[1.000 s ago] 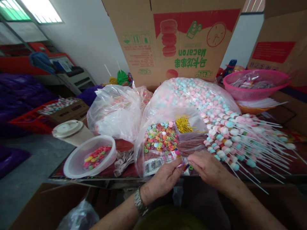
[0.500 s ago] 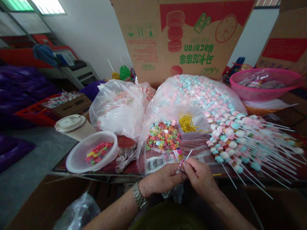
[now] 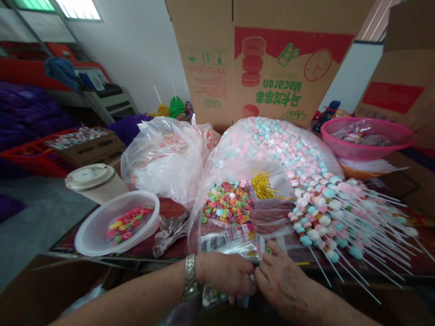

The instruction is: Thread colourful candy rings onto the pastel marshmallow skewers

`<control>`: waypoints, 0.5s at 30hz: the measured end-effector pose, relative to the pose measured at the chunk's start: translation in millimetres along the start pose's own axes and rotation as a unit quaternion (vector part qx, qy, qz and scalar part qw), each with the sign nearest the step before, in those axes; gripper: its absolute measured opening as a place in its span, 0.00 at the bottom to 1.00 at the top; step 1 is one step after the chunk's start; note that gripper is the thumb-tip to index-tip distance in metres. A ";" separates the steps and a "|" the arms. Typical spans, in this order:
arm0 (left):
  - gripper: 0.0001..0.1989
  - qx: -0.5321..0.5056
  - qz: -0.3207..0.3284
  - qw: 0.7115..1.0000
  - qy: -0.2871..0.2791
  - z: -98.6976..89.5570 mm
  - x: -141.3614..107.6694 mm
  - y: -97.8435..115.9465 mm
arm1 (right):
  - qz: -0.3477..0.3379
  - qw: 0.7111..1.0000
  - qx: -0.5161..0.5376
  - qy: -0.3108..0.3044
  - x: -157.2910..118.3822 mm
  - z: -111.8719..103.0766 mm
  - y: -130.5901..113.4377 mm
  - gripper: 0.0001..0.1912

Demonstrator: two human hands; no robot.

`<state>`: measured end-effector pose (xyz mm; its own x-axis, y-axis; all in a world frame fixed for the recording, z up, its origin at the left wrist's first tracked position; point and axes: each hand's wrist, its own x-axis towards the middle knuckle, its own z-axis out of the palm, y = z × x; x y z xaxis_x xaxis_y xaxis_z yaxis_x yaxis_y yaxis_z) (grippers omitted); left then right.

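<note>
My left hand (image 3: 226,274), with a watch at the wrist, is closed at the table's front edge. Its fingers curl downward over a clear printed wrapper (image 3: 212,296); what they grip is hidden. My right hand (image 3: 282,277) meets it fingertip to fingertip, also closed, its hold hidden too. A green ring candy (image 3: 268,250) shows just beyond the right fingers. Flat printed packets (image 3: 231,242) lie behind my left hand. Farther back are a pile of coloured ring candies (image 3: 226,203) and gold twist ties (image 3: 263,186) in a tray.
Marshmallow skewers (image 3: 326,217) spread at the right, sticks pointing forward. A white bowl (image 3: 83,231) holding candies, a lidded cup (image 3: 90,176) and a crumpled cloth (image 3: 171,231) sit at the left. Large plastic bags (image 3: 166,167), a pink basket (image 3: 367,149) and a cardboard box (image 3: 210,54) stand behind.
Both hands have moved lower and toward me, and my left hand has turned palm down. The white stick that stood up between them is out of sight. The view has shifted slightly.
</note>
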<state>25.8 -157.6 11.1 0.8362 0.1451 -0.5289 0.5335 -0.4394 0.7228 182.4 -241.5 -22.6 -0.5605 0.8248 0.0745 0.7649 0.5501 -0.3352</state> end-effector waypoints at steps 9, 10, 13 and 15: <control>0.10 0.208 0.187 0.874 0.398 6.4 -19.9 -12.2 | 0.167 0.914 0.369 0.016 12.0 -24.2 13.6 0.30; 0.10 0.117 0.160 0.876 0.439 7.6 -16.7 -15.7 | 0.194 0.911 0.363 0.036 21.2 -40.9 30.8 0.30; 0.14 -0.192 0.049 0.844 0.498 10.8 -2.9 -20.9 | 0.341 0.918 0.158 0.127 58.6 -83.1 92.3 0.18; 0.14 -0.362 0.003 0.800 0.478 11.3 5.7 -21.7 | 0.367 0.916 0.126 0.099 84.8 -92.7 127.1 0.11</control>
<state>17.6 -157.2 -12.6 0.3702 0.9087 -0.1931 0.1744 0.1362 0.9752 261.5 -89.5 28.2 0.1629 0.9817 -0.0981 0.8013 -0.1897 -0.5674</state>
